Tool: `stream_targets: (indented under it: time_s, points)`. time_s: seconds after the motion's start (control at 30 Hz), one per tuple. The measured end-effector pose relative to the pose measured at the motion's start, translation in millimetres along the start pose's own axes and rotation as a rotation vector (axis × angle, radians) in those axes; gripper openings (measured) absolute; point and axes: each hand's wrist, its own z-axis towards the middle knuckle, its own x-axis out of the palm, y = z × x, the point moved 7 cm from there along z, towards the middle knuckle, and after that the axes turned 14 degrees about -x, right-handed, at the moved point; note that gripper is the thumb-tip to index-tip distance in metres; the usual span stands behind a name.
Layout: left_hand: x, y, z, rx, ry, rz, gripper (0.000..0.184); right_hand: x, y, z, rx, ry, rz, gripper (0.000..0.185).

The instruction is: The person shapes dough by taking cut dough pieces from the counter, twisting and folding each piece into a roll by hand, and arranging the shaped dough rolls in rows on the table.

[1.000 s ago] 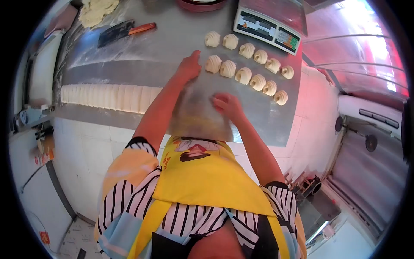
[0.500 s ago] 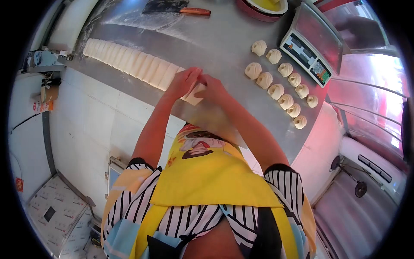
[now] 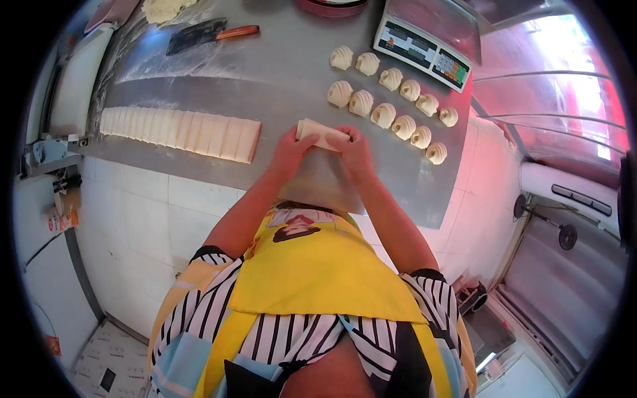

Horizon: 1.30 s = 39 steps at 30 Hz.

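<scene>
A pale, layered strip of dough [image 3: 322, 134] is held lengthwise between my two hands, just above the metal table [image 3: 285, 73]. My left hand [image 3: 292, 147] grips its left end, thumb in front. At the other end my right hand [image 3: 355, 149] pinches the dough, the thumb lying across it. To the left lies a long row of cut dough slices [image 3: 179, 132], side by side and touching. Two lines of twisted dough buns [image 3: 383, 115] sit to the right of my hands.
A cleaver [image 3: 197, 36] with an orange-red handle lies on the floured table at the far left. Behind the buns stands a digital scale [image 3: 421, 53]. A dark red bowl [image 3: 332, 6] is at the back edge, and a dough lump [image 3: 166, 9] at the back left.
Both hands have moved away from the end of the slice row, and the strip is now stretched between them. The camera view has shifted, so table items appear further left.
</scene>
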Motion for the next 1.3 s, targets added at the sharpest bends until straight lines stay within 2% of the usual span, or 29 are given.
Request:
stream_targets:
  time_s: [0.03,0.13,0.17,0.23,0.27,0.33,0.37,0.47,0.6,0.7,0.83,0.93,1.0,1.03,1.1,1.13,1.17,1.23,1.3]
  points:
    - [4,-3,2,0.013,-0.054,0.106,0.029,-4,2,-2,-0.007,-0.026,0.001,0.033]
    - [17,5,5,-0.046,0.108,-0.418,0.030,-9,-5,-8,0.003,-0.088,0.117,0.032]
    - [24,9,5,-0.065,0.141,-0.442,0.030,-10,-10,-9,0.010,-0.104,0.176,0.032]
    - [49,0,-6,-0.097,0.207,-0.490,0.031,-3,-9,-14,-0.149,0.135,-0.082,0.032]
    - [49,-6,-11,-0.099,0.176,-0.393,0.031,0,-8,-17,-0.226,0.252,-0.213,0.032]
    - [39,-15,-20,-0.095,0.106,-0.210,0.032,-14,23,-6,-0.165,0.276,-0.338,0.031]
    - [37,-15,-24,-0.123,0.173,-0.116,0.034,-17,41,-1,-0.131,0.288,-0.397,0.031]
    - [37,-20,-33,-0.203,0.318,0.104,0.042,11,81,11,-0.097,0.524,-0.310,0.027]
    - [35,-27,-49,-0.271,0.331,0.109,0.050,40,57,9,-0.002,0.880,-0.215,0.031]
    - [13,-16,-51,-0.283,0.352,0.037,0.049,48,38,16,-0.234,0.892,-0.412,0.030]
    - [8,-29,-75,-0.337,0.375,-0.193,0.042,95,84,-26,-0.660,1.066,-0.654,0.027]
    - [-20,-26,-81,-0.372,0.368,-0.126,0.042,114,77,-34,-0.855,1.169,-0.826,0.027]
    - [-30,-26,-93,-0.381,0.501,-0.018,0.037,130,75,-40,-0.909,1.237,-0.820,0.024]
    - [-37,-26,-101,-0.385,0.565,0.037,0.034,135,71,-32,-0.812,1.221,-0.809,0.023]
    - [-55,-35,-127,-0.040,0.484,0.468,0.030,138,60,-11,-0.608,1.177,-0.793,0.021]
    - [-56,-42,-140,0.142,0.426,0.682,0.029,114,24,32,-0.145,0.961,-0.666,0.016]
    - [-44,-49,-154,-0.011,0.615,0.504,0.027,92,-11,70,0.289,0.710,-0.519,0.013]
    - [-59,-41,-132,-0.149,0.398,0.256,0.027,120,-6,104,0.147,0.811,-0.434,0.032]
    - [-68,-30,-109,-0.237,0.210,-0.092,0.028,173,46,119,0.081,0.664,0.191,0.055]
